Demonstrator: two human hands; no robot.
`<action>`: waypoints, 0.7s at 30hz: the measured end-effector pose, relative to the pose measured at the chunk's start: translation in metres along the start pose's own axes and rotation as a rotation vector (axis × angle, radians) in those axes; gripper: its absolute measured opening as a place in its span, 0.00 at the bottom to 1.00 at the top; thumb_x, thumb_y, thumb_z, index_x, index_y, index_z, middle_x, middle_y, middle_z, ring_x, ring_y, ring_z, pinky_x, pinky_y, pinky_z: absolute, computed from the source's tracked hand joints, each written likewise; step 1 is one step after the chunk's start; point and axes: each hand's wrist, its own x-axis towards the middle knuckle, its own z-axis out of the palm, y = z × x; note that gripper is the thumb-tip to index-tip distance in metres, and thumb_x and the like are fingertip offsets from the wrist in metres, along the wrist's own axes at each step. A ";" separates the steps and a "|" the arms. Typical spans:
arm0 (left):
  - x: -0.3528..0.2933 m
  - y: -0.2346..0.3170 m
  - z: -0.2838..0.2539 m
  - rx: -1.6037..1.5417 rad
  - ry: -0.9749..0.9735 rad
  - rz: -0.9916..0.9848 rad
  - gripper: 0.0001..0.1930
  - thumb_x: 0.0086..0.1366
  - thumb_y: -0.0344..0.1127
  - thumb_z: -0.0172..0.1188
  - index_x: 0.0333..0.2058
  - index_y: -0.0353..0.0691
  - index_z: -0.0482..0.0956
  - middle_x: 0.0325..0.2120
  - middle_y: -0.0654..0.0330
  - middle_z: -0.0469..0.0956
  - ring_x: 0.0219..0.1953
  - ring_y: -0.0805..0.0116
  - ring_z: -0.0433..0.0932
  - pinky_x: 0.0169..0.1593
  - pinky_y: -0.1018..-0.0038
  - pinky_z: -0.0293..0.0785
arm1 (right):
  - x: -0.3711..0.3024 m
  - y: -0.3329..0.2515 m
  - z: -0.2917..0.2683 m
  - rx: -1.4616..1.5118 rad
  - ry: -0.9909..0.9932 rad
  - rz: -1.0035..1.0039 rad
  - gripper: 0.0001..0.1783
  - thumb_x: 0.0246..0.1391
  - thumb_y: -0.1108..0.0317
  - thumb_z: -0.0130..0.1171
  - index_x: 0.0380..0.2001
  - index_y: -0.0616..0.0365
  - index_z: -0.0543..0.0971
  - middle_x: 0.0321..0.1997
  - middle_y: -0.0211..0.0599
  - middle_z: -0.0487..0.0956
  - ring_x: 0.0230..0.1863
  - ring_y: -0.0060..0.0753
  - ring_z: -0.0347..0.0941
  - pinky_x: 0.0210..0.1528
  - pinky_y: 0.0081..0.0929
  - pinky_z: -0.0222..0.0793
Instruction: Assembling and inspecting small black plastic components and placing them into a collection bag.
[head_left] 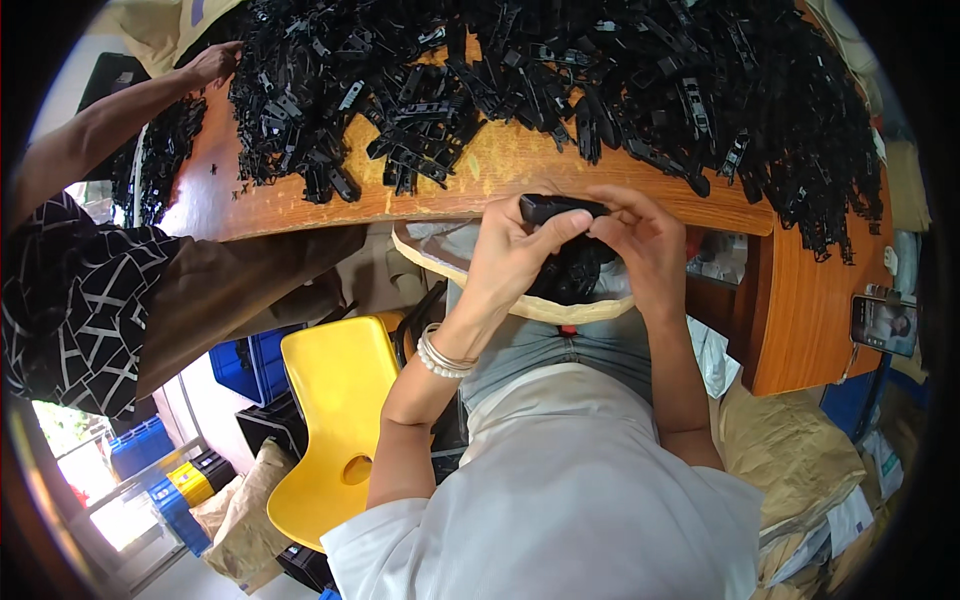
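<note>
A long black plastic part (558,208) is held up in front of me, just off the table's near edge. My left hand (512,245) is closed round its left end, with the thumb lying along its near side. My right hand (645,240) pinches at the right end, where the fingers hide that tip. Below both hands, an open sack (470,272) with a pale rim rests at my lap. More black parts (575,282) lie inside it, partly covered by my hands.
A big heap of black plastic parts (430,110) spreads across the wooden table (520,150). Another person's hand (212,64) reaches into its left side. A yellow chair (335,400) stands at my left. A phone (884,325) is at the right edge, above brown sacks (790,450).
</note>
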 end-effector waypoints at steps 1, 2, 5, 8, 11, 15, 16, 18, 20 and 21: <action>0.000 0.002 0.001 -0.022 0.002 0.019 0.09 0.53 0.35 0.62 0.23 0.35 0.75 0.14 0.70 0.69 0.17 0.84 0.63 0.22 0.86 0.58 | 0.000 -0.001 -0.001 0.001 -0.033 -0.025 0.12 0.43 0.79 0.57 0.36 0.66 0.75 0.33 0.29 0.72 0.32 0.15 0.66 0.37 0.12 0.61; 0.001 0.001 0.000 -0.057 -0.026 0.017 0.09 0.54 0.35 0.61 0.22 0.35 0.75 0.14 0.70 0.68 0.17 0.84 0.63 0.22 0.85 0.58 | 0.000 -0.002 -0.001 0.002 -0.062 -0.049 0.14 0.43 0.80 0.56 0.37 0.66 0.75 0.33 0.30 0.72 0.31 0.15 0.66 0.38 0.13 0.61; 0.006 0.007 -0.009 0.062 -0.124 -0.025 0.10 0.54 0.36 0.61 0.24 0.35 0.75 0.16 0.70 0.69 0.19 0.84 0.64 0.23 0.86 0.60 | 0.004 -0.002 0.000 -0.018 -0.064 -0.166 0.13 0.45 0.78 0.56 0.38 0.66 0.74 0.32 0.30 0.73 0.29 0.15 0.65 0.36 0.13 0.62; 0.023 0.027 -0.022 0.520 -0.364 0.372 0.13 0.52 0.35 0.60 0.30 0.30 0.75 0.26 0.59 0.72 0.28 0.71 0.71 0.30 0.77 0.67 | 0.000 0.011 -0.007 0.172 0.040 -0.063 0.12 0.47 0.76 0.54 0.38 0.67 0.74 0.30 0.32 0.73 0.28 0.16 0.65 0.35 0.15 0.62; 0.064 0.052 -0.045 0.966 -0.171 0.647 0.11 0.52 0.30 0.58 0.35 0.32 0.75 0.30 0.54 0.74 0.32 0.67 0.74 0.36 0.78 0.68 | -0.001 0.022 -0.028 0.152 0.207 0.005 0.12 0.49 0.75 0.52 0.38 0.68 0.74 0.28 0.33 0.73 0.26 0.17 0.64 0.33 0.14 0.62; 0.143 0.059 -0.105 1.185 0.331 0.640 0.07 0.52 0.28 0.55 0.30 0.35 0.78 0.27 0.53 0.76 0.30 0.60 0.77 0.33 0.72 0.71 | -0.002 0.019 -0.035 0.135 0.176 -0.033 0.13 0.49 0.74 0.52 0.39 0.68 0.73 0.27 0.34 0.73 0.26 0.17 0.65 0.31 0.13 0.61; 0.153 0.059 -0.111 1.182 0.335 0.650 0.07 0.52 0.28 0.55 0.30 0.35 0.78 0.27 0.53 0.76 0.30 0.60 0.77 0.33 0.72 0.71 | -0.003 0.019 -0.036 0.134 0.167 -0.033 0.13 0.49 0.72 0.53 0.38 0.68 0.74 0.27 0.34 0.74 0.26 0.17 0.65 0.31 0.12 0.61; 0.165 0.059 -0.112 1.613 0.402 0.655 0.07 0.52 0.32 0.54 0.30 0.40 0.79 0.25 0.54 0.76 0.29 0.57 0.77 0.33 0.70 0.72 | -0.003 0.022 -0.039 0.114 0.162 -0.006 0.13 0.49 0.71 0.54 0.38 0.68 0.74 0.27 0.35 0.74 0.26 0.18 0.65 0.31 0.13 0.61; 0.180 0.063 -0.110 1.766 0.370 0.610 0.07 0.52 0.33 0.55 0.29 0.42 0.80 0.25 0.54 0.76 0.28 0.55 0.76 0.32 0.69 0.72 | -0.001 0.024 -0.039 0.094 0.153 0.028 0.14 0.49 0.71 0.55 0.38 0.68 0.74 0.27 0.35 0.74 0.26 0.18 0.65 0.31 0.13 0.61; 0.183 0.063 -0.110 1.920 0.332 0.554 0.07 0.52 0.35 0.55 0.29 0.44 0.80 0.25 0.55 0.77 0.27 0.54 0.76 0.32 0.68 0.72 | -0.001 0.025 -0.037 0.098 0.158 0.017 0.14 0.49 0.70 0.55 0.38 0.68 0.74 0.27 0.35 0.74 0.26 0.18 0.65 0.31 0.13 0.61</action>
